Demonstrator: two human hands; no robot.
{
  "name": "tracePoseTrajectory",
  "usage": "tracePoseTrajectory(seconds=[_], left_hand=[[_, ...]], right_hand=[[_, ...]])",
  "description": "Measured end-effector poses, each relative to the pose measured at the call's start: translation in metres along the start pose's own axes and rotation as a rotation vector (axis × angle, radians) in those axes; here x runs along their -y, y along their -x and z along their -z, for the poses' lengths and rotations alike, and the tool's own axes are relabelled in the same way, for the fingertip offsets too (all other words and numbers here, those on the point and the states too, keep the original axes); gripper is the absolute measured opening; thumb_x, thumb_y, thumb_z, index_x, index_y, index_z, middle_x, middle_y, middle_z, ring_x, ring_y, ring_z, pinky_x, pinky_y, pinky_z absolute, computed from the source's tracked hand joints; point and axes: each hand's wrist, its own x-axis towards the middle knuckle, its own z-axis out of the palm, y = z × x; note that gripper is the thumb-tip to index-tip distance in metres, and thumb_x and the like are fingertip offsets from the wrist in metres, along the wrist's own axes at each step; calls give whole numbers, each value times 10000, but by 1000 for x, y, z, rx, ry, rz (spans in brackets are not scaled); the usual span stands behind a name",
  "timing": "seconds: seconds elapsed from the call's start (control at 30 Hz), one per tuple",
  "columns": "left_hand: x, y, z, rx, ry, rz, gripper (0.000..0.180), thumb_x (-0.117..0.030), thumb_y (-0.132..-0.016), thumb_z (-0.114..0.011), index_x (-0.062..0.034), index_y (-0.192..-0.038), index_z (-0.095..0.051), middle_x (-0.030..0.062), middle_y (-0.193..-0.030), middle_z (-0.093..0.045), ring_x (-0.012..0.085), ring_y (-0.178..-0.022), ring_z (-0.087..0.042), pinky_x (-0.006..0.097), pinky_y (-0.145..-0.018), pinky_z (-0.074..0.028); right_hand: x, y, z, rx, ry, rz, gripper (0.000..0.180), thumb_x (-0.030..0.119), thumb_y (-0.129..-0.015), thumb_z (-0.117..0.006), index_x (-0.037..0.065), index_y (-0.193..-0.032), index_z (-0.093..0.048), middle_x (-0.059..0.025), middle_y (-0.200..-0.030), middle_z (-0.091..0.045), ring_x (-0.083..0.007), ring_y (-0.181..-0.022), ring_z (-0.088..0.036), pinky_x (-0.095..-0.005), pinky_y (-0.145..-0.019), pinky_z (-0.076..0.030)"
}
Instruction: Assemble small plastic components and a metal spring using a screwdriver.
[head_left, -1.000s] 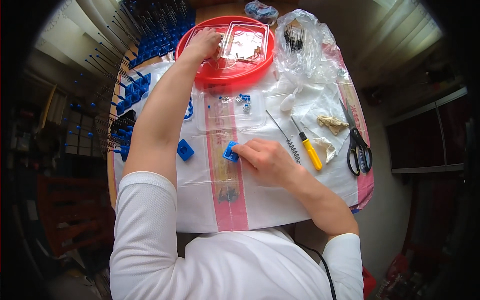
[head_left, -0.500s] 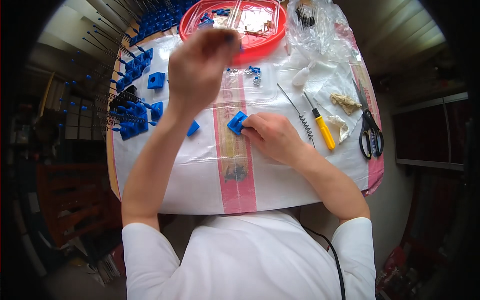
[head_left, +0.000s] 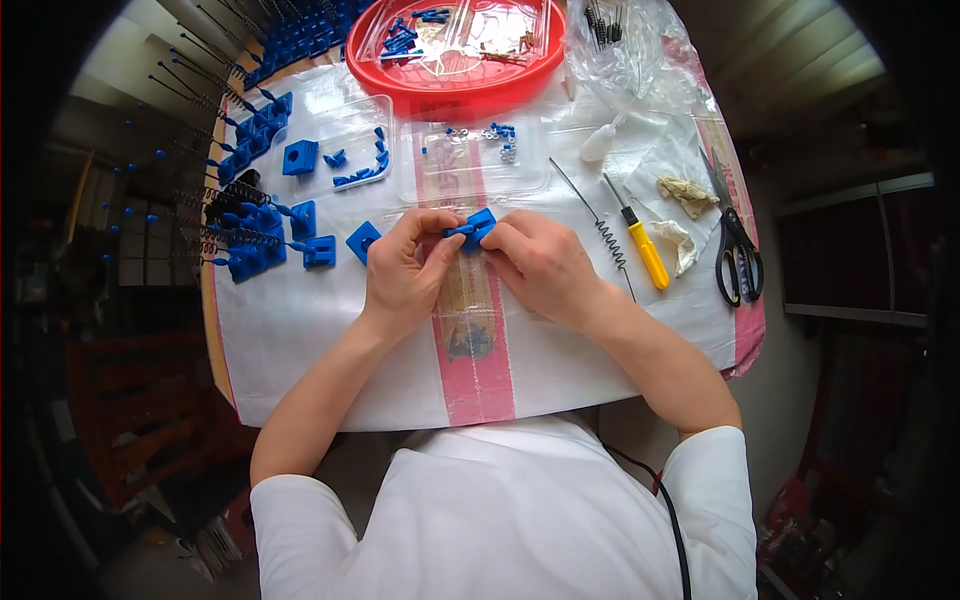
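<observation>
My left hand (head_left: 403,270) pinches a small blue plastic piece (head_left: 458,231) between thumb and forefinger. Its tip meets the left side of a blue plastic block (head_left: 481,222), or overlaps it in view; I cannot tell which. From the right, my right hand (head_left: 540,262) grips that block with closed fingertips, low over the table's striped sheet (head_left: 480,385). Part of the block is hidden by the fingers. Just left of my left hand, another blue block (head_left: 363,241) lies on the sheet, and one more (head_left: 319,252) lies farther left.
A red tray (head_left: 455,97) with small blue and brass-coloured parts stands at the back. Nearer are clear plastic lids (head_left: 414,176) with small pieces. Right lie a coiled spring rod (head_left: 610,246), yellow-handled screwdriver (head_left: 650,256) and black scissors (head_left: 741,260). Spring-topped blue assemblies (head_left: 262,255) crowd the left.
My left hand has come down and toward me from near the red tray, and now holds the small blue piece at the block. My right hand has stayed on the block.
</observation>
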Motion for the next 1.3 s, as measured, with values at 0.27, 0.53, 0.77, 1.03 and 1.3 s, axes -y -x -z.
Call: tracePoseTrajectory(seconds=[0.27, 0.53, 0.77, 1.03, 1.3], left_hand=[[-9, -9, 6, 78, -301, -190, 182, 57, -892, -660, -1, -1063, -642, 86, -1055, -707, 143, -927, -659, 266, -847, -523], [-8, 2, -3, -9, -429, -336, 188, 63, -885, -657, 4, -1060, -627, 118, -993, -692, 194, -831, -684, 288, -736, -549], [-8, 4, -3, -13, -463, -311, 196, 63, -899, -646, 16, -1089, -628, 108, -1023, -706, 157, -837, -693, 264, -755, -551], [2, 6, -5, -111, -432, -333, 198, 54, -888, -669, 6, -1079, -650, 101, -947, -716, 141, -787, -693, 253, -705, -550], [4, 2, -3, -99, -484, -420, 187, 62, -861, -694, 11, -1036, -658, 113, -959, -715, 164, -793, -693, 268, -707, -556]], right_hand=[[-1, -2, 1, -61, 20, 52, 172, 7, -761, -682, 35, -918, -618, -115, -1019, -635, -288, -928, -636, -372, -760, -552], [-4, -1, 4, 38, 73, 142, 184, 12, -746, -624, 1, -927, -594, -128, -1044, -633, -277, -947, -623, -346, -804, -547], [-3, 1, 0, 24, 184, 201, 185, 43, -738, -625, -10, -911, -589, -142, -1020, -618, -269, -934, -615, -332, -799, -544], [-5, 0, 4, 76, 131, 159, 206, 33, -772, -715, -5, -937, -599, -127, -1059, -644, -294, -947, -644, -366, -793, -561], [-5, -2, 1, 20, 79, 157, 217, 44, -764, -734, 10, -922, -588, -116, -1059, -638, -281, -916, -630, -364, -783, -550]])
